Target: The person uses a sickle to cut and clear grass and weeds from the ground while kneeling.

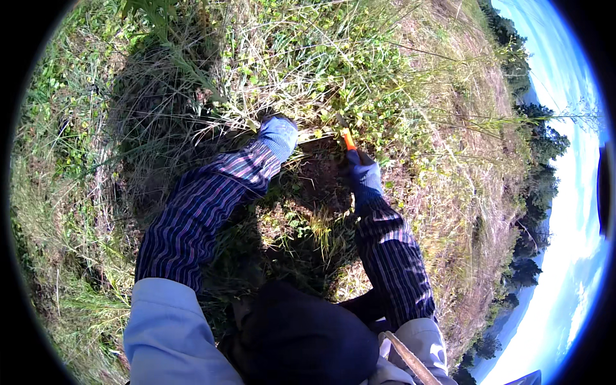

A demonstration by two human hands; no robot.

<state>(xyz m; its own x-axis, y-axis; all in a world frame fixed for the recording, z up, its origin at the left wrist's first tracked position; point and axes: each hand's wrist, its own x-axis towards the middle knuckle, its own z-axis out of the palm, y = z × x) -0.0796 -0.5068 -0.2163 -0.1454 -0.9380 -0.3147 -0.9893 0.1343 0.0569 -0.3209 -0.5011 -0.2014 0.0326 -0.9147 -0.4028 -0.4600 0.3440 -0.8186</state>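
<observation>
My left hand (279, 132), in a blue-grey knit glove, reaches into tall grass (240, 113) left of the middle; its fingers are hidden, so what it holds cannot be told. My right hand (363, 168), gloved alike, is closed around the orange handle (349, 139) of a hand tool. The tool's dark metal end runs up into the green plants; its shape is mostly hidden, so its kind is unclear. Some pale stalks (313, 139) lie between the two hands, above a patch of dark soil (322, 178).
Low leafy weeds (375, 110) and dry grass (462, 192) cover the ground around the hands. A tall leafy plant (159, 19) stands at the upper left. Trees (534, 192) line the right side. A tan strap or cord (409, 356) hangs near my body at the bottom.
</observation>
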